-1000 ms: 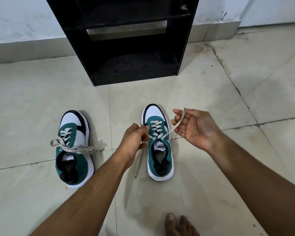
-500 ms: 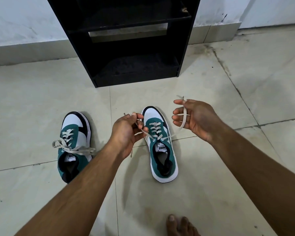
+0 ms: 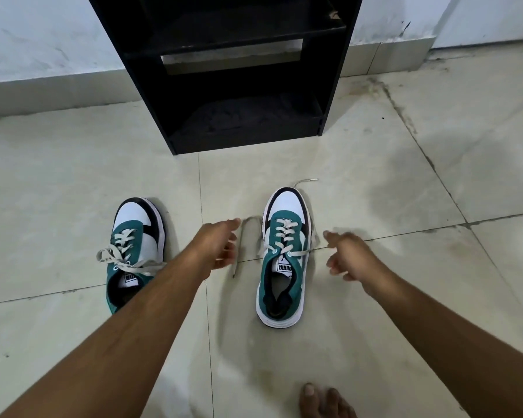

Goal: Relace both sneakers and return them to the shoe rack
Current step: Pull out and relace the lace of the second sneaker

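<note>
You've got a pale tiled floor carrying two green-and-white sneakers, left one tied, right one with loose laces, black shoe rack behind them, bare toes at the bottom edge.

Two green-and-white sneakers sit on the tiled floor in front of the black shoe rack. The left sneaker is tied. The right sneaker has loose lace ends trailing either side. The left hand and right hand flank it, fingers spread, holding nothing.
</note>
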